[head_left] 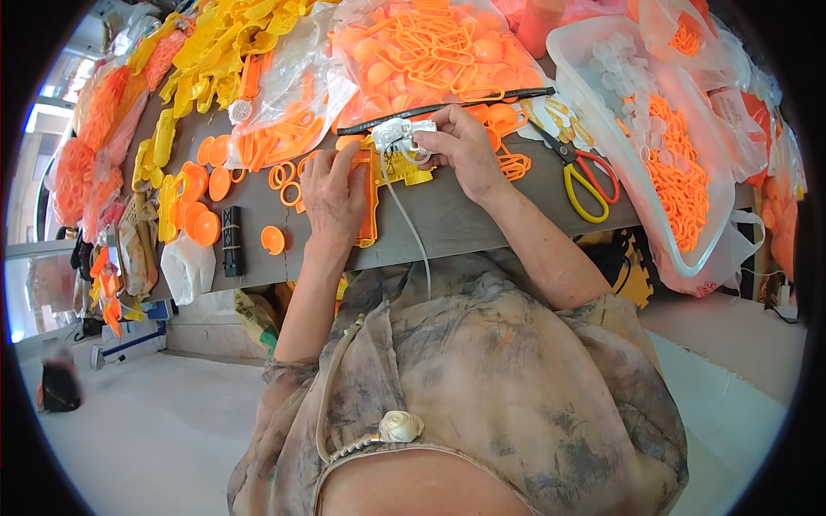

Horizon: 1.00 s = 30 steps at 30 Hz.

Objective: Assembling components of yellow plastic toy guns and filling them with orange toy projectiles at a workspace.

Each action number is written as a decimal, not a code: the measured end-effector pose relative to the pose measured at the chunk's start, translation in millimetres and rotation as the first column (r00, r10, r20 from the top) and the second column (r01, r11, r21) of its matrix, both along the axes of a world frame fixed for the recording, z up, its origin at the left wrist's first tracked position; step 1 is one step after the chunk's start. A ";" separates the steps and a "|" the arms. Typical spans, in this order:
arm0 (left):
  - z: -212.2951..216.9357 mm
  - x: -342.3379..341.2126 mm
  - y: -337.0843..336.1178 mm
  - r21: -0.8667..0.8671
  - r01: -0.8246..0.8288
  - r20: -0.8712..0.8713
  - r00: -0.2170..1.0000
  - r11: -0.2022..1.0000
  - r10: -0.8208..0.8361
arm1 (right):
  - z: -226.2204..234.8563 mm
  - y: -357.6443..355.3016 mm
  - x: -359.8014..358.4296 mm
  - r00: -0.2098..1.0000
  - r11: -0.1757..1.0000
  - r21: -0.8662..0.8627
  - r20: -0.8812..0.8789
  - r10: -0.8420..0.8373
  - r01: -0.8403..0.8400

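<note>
A small white plastic mechanism (397, 135) with thin dark wires is pinched between the thumb and fingers of my right hand (469, 157). From it a white cord (404, 211) hangs down over the table edge to my lap. My left hand (334, 187), fingers curled, grips the left side of an orange plastic frame (368, 225); its fingertips come close to the mechanism. Beneath the mechanism, beside the frame, lies a yellow plastic part (416, 172). A long black strip (508, 96) lies just beyond my hands.
Scissors (575, 172) with red and yellow handles lie at right, near a clear tub (594, 129) of orange links. Orange cups (206, 228), a black bar (232, 241) and yellow parts (224, 52) are at left. A bag of orange pieces (413, 52) stands behind.
</note>
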<state>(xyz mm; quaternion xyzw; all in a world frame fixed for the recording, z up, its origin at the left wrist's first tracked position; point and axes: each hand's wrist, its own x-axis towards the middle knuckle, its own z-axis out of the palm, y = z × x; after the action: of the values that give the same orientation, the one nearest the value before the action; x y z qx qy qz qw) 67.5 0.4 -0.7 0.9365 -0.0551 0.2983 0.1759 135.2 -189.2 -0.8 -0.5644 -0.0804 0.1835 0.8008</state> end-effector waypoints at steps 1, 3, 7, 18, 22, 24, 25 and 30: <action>-0.5 -0.1 3.7 -0.022 0.014 0.011 1.000 1.000 -0.014 | 4.2 2.6 0.6 1.000 1.000 -0.001 0.003 0.009 -0.009; -1.9 -2.5 9.4 -0.037 0.001 0.011 1.000 0.999 0.000 | 13.0 9.5 2.0 0.995 0.996 0.060 -0.060 0.075 -0.071; -2.3 -7.9 19.5 -0.104 -0.066 -0.021 0.998 0.992 0.065 | 17.5 20.9 13.8 0.973 0.974 0.014 -0.058 0.226 -0.225; 15.6 -3.3 3.5 -0.483 0.078 0.038 0.997 0.872 -0.068 | 27.7 32.2 25.6 0.837 0.858 0.100 -0.189 0.514 -0.505; 16.9 -2.3 8.7 -0.506 0.098 -0.007 0.993 0.857 -0.118 | 36.1 35.1 24.9 0.858 0.850 -0.124 -0.134 0.497 -0.512; 19.2 -1.0 10.3 -0.495 0.094 -0.050 0.989 0.864 -0.137 | 27.8 38.8 25.7 0.867 0.845 -0.198 -0.059 0.495 -0.496; 20.4 -0.3 10.6 -0.470 0.105 -0.049 0.988 0.877 -0.144 | 24.1 40.3 26.3 0.869 0.839 -0.268 0.015 0.494 -0.473; 25.9 0.1 13.4 -0.447 0.118 -0.066 0.984 0.887 -0.164 | 19.5 40.5 24.6 0.882 0.857 -0.242 0.011 0.471 -0.454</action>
<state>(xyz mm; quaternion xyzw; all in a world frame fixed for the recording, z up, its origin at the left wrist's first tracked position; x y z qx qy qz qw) 67.6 13.8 25.1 0.8797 -0.0449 0.2412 0.4072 159.8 -148.7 18.8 -0.6243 -0.2196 0.3585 0.6584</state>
